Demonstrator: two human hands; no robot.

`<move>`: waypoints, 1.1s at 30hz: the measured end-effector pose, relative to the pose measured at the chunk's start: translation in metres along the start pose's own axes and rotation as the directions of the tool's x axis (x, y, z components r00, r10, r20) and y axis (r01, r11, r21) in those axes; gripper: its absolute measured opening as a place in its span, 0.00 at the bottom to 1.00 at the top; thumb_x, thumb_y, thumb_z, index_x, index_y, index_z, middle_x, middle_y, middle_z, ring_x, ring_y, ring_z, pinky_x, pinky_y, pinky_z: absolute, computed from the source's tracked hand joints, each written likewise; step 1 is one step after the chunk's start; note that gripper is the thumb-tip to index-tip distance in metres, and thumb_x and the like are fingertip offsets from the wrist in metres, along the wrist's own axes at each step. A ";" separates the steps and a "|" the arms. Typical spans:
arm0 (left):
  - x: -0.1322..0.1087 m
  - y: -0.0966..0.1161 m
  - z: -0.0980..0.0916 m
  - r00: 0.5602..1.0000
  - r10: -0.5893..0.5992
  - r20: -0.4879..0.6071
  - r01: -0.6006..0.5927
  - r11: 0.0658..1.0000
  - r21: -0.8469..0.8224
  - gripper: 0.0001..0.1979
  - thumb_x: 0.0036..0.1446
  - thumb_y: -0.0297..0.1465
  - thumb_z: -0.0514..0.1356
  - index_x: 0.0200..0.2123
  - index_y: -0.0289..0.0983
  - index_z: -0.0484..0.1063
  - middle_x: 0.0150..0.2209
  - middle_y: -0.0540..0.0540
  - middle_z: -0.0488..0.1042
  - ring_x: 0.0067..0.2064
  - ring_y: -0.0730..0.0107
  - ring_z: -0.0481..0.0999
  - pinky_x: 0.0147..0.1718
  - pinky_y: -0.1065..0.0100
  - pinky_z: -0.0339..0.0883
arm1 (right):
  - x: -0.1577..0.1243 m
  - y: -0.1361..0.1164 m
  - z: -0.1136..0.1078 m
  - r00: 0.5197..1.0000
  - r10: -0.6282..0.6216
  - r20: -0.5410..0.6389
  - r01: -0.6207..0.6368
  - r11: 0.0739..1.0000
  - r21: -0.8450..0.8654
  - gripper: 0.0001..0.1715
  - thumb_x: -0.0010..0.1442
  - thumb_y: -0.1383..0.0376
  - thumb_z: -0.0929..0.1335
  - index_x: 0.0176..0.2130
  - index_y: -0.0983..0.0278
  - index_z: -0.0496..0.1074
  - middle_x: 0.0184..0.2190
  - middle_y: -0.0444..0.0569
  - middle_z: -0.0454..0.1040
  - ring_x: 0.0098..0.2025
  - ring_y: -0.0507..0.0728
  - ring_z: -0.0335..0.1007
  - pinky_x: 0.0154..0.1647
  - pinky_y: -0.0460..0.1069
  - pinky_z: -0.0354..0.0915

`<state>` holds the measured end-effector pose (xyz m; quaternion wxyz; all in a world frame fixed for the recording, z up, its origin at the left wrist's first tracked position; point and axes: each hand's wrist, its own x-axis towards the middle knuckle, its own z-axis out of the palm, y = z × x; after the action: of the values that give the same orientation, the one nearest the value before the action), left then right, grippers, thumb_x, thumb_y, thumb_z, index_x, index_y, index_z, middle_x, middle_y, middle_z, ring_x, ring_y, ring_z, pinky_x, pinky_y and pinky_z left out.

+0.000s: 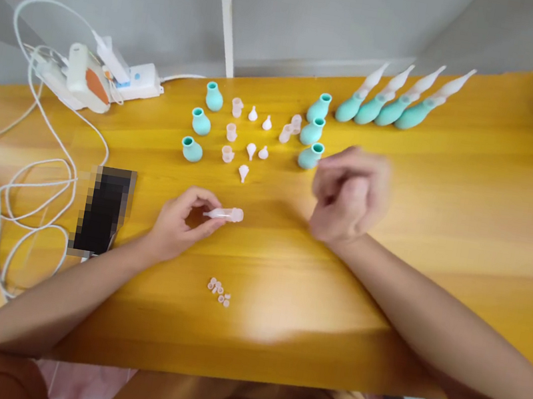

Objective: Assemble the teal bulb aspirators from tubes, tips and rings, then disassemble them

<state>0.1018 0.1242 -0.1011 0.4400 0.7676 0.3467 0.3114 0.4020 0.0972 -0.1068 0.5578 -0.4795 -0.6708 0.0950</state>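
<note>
- Near the middle of the frame, the left hand pinches a clear tip between thumb and finger.
- That clear tip lies almost flat. Its thin end points left, back into the left hand, and its wide end sticks out to the right, past the fingers.
- A soft, steady pinch looks best here, because the tip is small and may be slippery. Too hard a squeeze could make it pop out.
- It seems good to leave the wide end bare, as it is now, so the other hand can get to it.
- Right of the middle, the right hand is curled up like a loose fist. It is blurry, so I cannot tell if anything is inside.
- The clear tip is well apart from the right hand, over to its left and a bit lower in the frame.
- Just beside the right hand is a green bulb. I cannot tell if they touch.
- Below the clear tip, toward the bottom of the frame, tiny rings sit in a little bunch on the tabletop.
- Above it are small white funnels and see-through cups.
</note>
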 end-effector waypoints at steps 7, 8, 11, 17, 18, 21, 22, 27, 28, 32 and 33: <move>0.003 0.001 0.001 0.999 0.024 -0.028 -0.023 0.998 0.050 0.13 0.67 0.35 0.69 0.52 0.40 0.77 0.44 0.43 0.85 0.42 0.64 0.84 0.44 0.64 0.77 | 0.018 0.067 -0.024 0.902 0.057 -0.428 -0.081 0.996 -0.038 0.22 0.76 0.40 0.61 0.54 0.50 0.70 0.33 0.50 0.67 0.29 0.57 0.56 0.26 0.55 0.58; 0.003 0.002 0.001 0.999 0.029 -0.032 -0.027 0.998 0.058 0.12 0.67 0.35 0.69 0.52 0.40 0.78 0.43 0.43 0.85 0.42 0.65 0.84 0.43 0.65 0.76 | 0.018 0.074 -0.025 0.912 0.069 -0.405 -0.082 0.997 -0.014 0.21 0.76 0.41 0.62 0.53 0.50 0.71 0.34 0.50 0.68 0.30 0.58 0.59 0.28 0.56 0.61; 0.004 0.003 0.001 0.997 0.048 -0.062 -0.043 0.996 0.076 0.12 0.66 0.35 0.70 0.50 0.40 0.78 0.41 0.46 0.84 0.38 0.69 0.81 0.40 0.67 0.74 | 0.015 0.088 -0.025 0.947 0.098 -0.307 -0.098 0.995 0.017 0.18 0.77 0.46 0.63 0.57 0.50 0.71 0.40 0.52 0.74 0.36 0.61 0.67 0.35 0.60 0.68; 0.003 0.004 0.002 0.996 0.047 -0.078 -0.038 0.993 0.112 0.12 0.62 0.34 0.73 0.46 0.39 0.78 0.38 0.48 0.82 0.35 0.72 0.76 0.37 0.69 0.72 | 0.010 0.081 -0.019 0.991 0.017 -0.129 -0.036 0.989 -0.143 0.26 0.74 0.58 0.67 0.69 0.47 0.66 0.56 0.56 0.76 0.51 0.68 0.72 0.48 0.65 0.70; 0.003 0.005 0.003 0.996 0.044 -0.077 -0.036 0.993 0.113 0.12 0.62 0.35 0.73 0.45 0.39 0.78 0.38 0.48 0.81 0.34 0.72 0.75 0.36 0.70 0.71 | 0.010 0.077 -0.017 0.991 0.021 -0.133 -0.040 0.989 -0.142 0.24 0.74 0.60 0.68 0.66 0.48 0.69 0.56 0.56 0.75 0.52 0.68 0.72 0.48 0.65 0.71; 0.004 0.006 0.003 0.996 0.043 -0.084 -0.034 0.993 0.112 0.12 0.62 0.36 0.74 0.44 0.39 0.77 0.36 0.49 0.80 0.33 0.72 0.74 0.35 0.70 0.70 | 0.014 0.066 -0.013 0.982 0.079 -0.173 -0.089 0.995 -0.050 0.13 0.72 0.65 0.67 0.54 0.53 0.74 0.52 0.55 0.74 0.51 0.65 0.72 0.47 0.62 0.72; 0.004 0.006 0.004 0.995 0.045 -0.089 -0.035 0.993 0.111 0.12 0.62 0.36 0.74 0.44 0.39 0.77 0.36 0.49 0.80 0.33 0.73 0.74 0.34 0.70 0.70 | 0.015 0.063 -0.012 0.978 0.100 -0.181 -0.107 0.994 -0.030 0.11 0.72 0.66 0.67 0.52 0.55 0.74 0.50 0.55 0.74 0.50 0.64 0.73 0.46 0.61 0.72; 0.004 0.006 0.005 0.995 0.023 -0.099 -0.013 0.994 0.105 0.14 0.61 0.37 0.74 0.44 0.40 0.75 0.37 0.49 0.80 0.33 0.72 0.74 0.33 0.68 0.69 | 0.018 0.053 -0.008 0.985 0.115 -0.127 -0.132 0.983 -0.129 0.14 0.66 0.69 0.70 0.51 0.57 0.73 0.49 0.52 0.72 0.49 0.61 0.73 0.44 0.57 0.73; 0.003 0.006 0.005 0.995 0.019 -0.099 -0.009 0.995 0.100 0.15 0.61 0.38 0.75 0.44 0.40 0.75 0.38 0.48 0.80 0.33 0.71 0.75 0.34 0.68 0.69 | 0.018 0.052 -0.007 0.989 0.099 -0.111 -0.116 0.981 -0.153 0.16 0.66 0.69 0.70 0.52 0.57 0.73 0.49 0.52 0.72 0.48 0.61 0.73 0.44 0.57 0.73; 0.003 0.005 0.005 0.994 0.020 -0.106 -0.011 0.996 0.085 0.14 0.61 0.38 0.74 0.44 0.41 0.75 0.38 0.48 0.79 0.34 0.70 0.75 0.35 0.67 0.69 | 0.017 0.051 -0.008 0.998 0.045 -0.040 -0.052 0.981 -0.185 0.19 0.68 0.72 0.68 0.55 0.56 0.75 0.51 0.56 0.71 0.48 0.62 0.71 0.43 0.58 0.72; 0.003 0.005 0.005 0.994 0.026 -0.109 -0.017 0.996 0.085 0.14 0.61 0.37 0.74 0.44 0.41 0.75 0.39 0.48 0.79 0.35 0.70 0.75 0.35 0.67 0.69 | 0.016 0.052 -0.009 0.999 0.037 -0.029 -0.042 0.981 -0.188 0.19 0.69 0.73 0.68 0.55 0.55 0.75 0.51 0.58 0.71 0.48 0.63 0.71 0.43 0.58 0.72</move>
<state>0.1083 0.1223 -0.0981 0.3843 0.7708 0.3749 0.3430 0.4384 0.1328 -0.1272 0.5164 -0.5447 -0.6598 0.0360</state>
